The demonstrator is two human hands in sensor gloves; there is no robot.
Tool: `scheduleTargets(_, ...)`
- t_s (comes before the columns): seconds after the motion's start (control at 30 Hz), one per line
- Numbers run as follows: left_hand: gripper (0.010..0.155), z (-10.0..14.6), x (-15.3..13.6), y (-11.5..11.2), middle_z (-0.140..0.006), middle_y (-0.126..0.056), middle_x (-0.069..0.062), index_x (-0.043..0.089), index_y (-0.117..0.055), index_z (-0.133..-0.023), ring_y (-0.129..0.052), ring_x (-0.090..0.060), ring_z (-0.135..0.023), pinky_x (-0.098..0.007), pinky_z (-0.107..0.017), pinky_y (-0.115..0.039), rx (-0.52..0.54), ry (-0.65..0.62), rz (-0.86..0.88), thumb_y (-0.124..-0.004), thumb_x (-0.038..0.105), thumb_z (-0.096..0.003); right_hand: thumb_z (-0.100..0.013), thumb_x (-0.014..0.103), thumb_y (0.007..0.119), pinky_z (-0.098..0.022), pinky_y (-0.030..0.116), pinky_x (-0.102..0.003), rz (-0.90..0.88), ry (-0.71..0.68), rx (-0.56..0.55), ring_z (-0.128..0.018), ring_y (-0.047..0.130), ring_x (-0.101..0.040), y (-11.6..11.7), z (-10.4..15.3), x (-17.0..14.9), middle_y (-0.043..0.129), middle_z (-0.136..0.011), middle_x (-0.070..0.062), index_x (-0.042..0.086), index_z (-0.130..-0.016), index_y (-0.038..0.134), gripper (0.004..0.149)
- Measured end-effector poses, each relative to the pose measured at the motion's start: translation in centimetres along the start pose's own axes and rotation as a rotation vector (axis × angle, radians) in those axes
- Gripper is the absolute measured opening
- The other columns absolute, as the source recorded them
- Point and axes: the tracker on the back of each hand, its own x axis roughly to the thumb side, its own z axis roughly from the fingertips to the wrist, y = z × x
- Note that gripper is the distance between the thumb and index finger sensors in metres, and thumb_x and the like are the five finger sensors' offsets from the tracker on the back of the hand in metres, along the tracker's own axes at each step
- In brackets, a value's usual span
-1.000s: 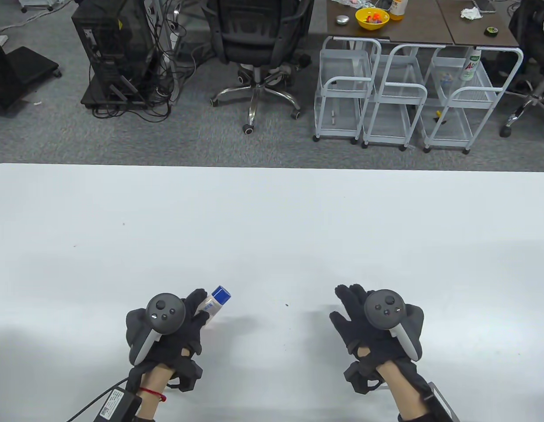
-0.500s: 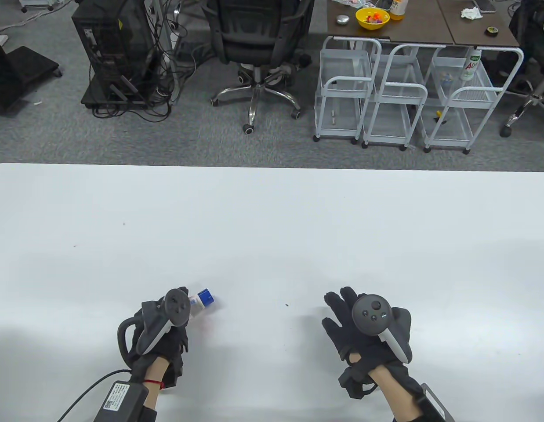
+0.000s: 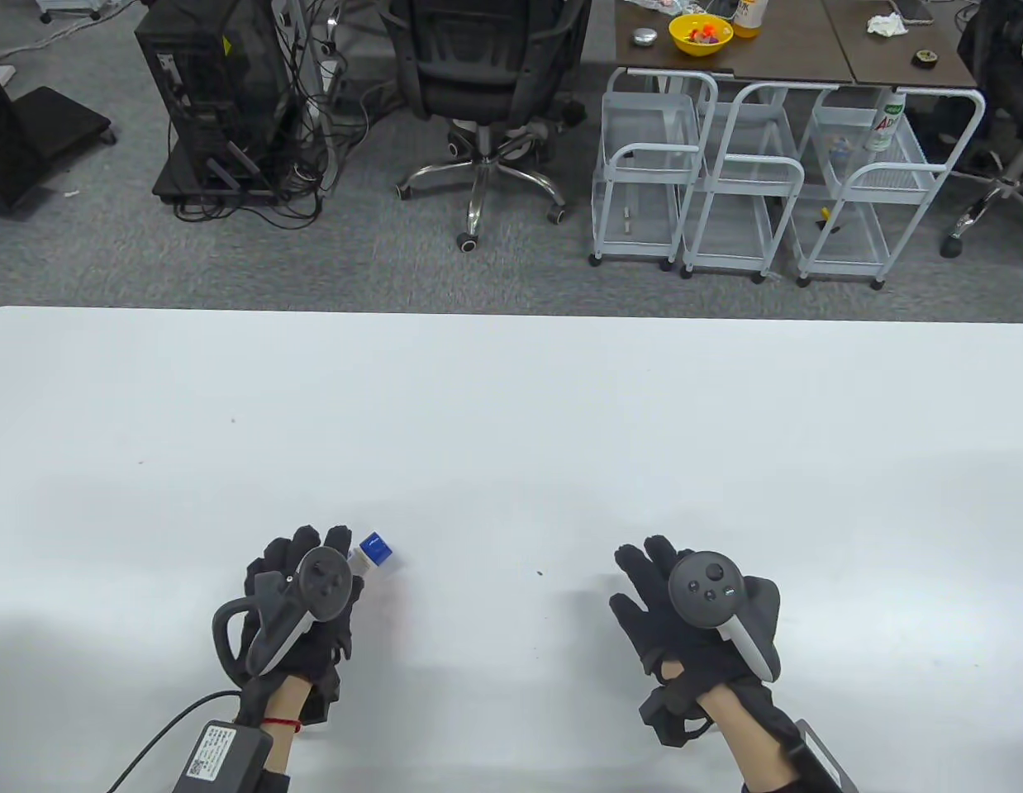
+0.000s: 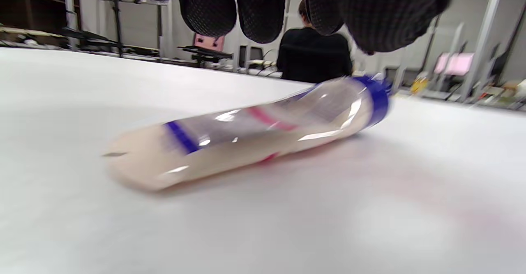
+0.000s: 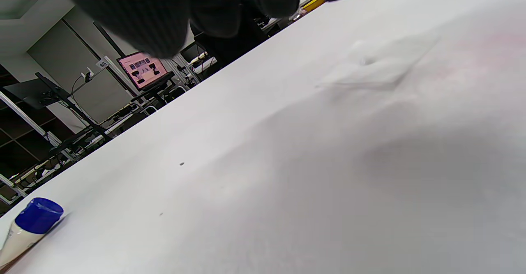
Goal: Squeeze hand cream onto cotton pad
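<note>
- The hand cream tube (image 4: pixel 254 132) is seen lying flat on the white table (image 3: pixel 511 413), directly beneath the left hand (image 3: pixel 301 603).
- In the left wrist view, the left hand's fingers (image 4: pixel 209 3) are spread above the tube, with clear air shown between them and it; nothing is gripped.
- The tube's blue cap (image 3: pixel 375 550) is seen poking out just beyond the left fingertips, toward the right-hand side.
- The rest of the tube is hidden under the left hand in the table view.
- The right hand (image 3: pixel 701 619) is held open, fingers extended, palm down over the table, holding nothing.
- The tube is placed well apart from the right hand, off to that hand's left.
- A faint flat square patch (image 5: pixel 370 70) is made out on the table under the right fingers; whether it is the cotton pad cannot be told.
</note>
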Motion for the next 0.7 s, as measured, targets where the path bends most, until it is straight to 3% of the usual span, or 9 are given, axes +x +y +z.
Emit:
scheduleTargets(0.17, 0.062, 1.5, 1.9, 1.3, -0.113, -0.069, 0.003, 0.039, -0.064, -0.102, -0.074, -0.031, -0.102, -0.054, -0.074, -0.057, 0.023, -0.208, 0.244, -0.071, 0.055, -0.0421, -0.044, 0.050, 0.078, -0.070, 0.037, -0.071, -0.017, -0.036, -0.037, -0.107, 0.037, -0.054, 0.0, 0.3, 0.5, 0.049, -0.115, -0.009, 0.033, -0.105, 0.065, 0.065)
scheduleTargets(0.3, 0.067, 2.9, 3.4, 1.4, -0.117, -0.063, 0.004, 0.040, -0.059, -0.104, -0.066, -0.033, -0.107, -0.055, -0.076, -0.052, -0.033, -0.307, 0.319, -0.066, 0.062, -0.0405, -0.043, 0.054, 0.073, -0.071, 0.036, -0.071, -0.020, -0.065, -0.019, -0.108, 0.036, -0.054, 0.6, 0.7, 0.9, 0.048, -0.115, -0.009, 0.036, -0.106, 0.063, 0.066)
scheduleTargets(0.43, 0.079, 3.9, 4.5, 0.5, -0.123, -0.045, 0.002, 0.042, -0.039, -0.109, -0.048, -0.040, -0.111, -0.060, -0.075, -0.042, -0.086, -0.337, 0.266, -0.061, 0.069, -0.0385, -0.043, 0.055, 0.072, -0.071, 0.036, -0.071, 0.011, -0.095, 0.013, -0.108, 0.035, -0.054, 1.4, 1.0, 1.6, 0.046, -0.116, -0.009, 0.036, -0.106, 0.061, 0.066)
scheduleTargets(0.57, 0.079, 4.0, 5.2, -0.2, -0.123, -0.044, 0.001, 0.040, -0.040, -0.109, -0.048, -0.040, -0.111, -0.061, -0.075, -0.041, -0.082, -0.347, 0.132, -0.061, 0.068, -0.0385, -0.043, 0.054, 0.073, -0.071, 0.036, -0.071, 0.036, -0.108, 0.038, -0.108, 0.036, -0.054, 1.9, 1.2, 1.9, 0.046, -0.116, -0.009, 0.036, -0.106, 0.061, 0.066)
scheduleTargets(0.7, 0.078, 3.9, 5.6, -0.8, -0.123, -0.044, 0.001, 0.040, -0.039, -0.109, -0.048, -0.040, -0.111, -0.061, -0.075, -0.042, -0.118, -0.338, 0.104, -0.061, 0.067, -0.0388, -0.044, 0.053, 0.074, -0.071, 0.036, -0.071, 0.048, -0.102, 0.037, -0.108, 0.037, -0.054, 2.0, 1.0, 1.7, 0.047, -0.115, -0.009, 0.036, -0.106, 0.061, 0.066)
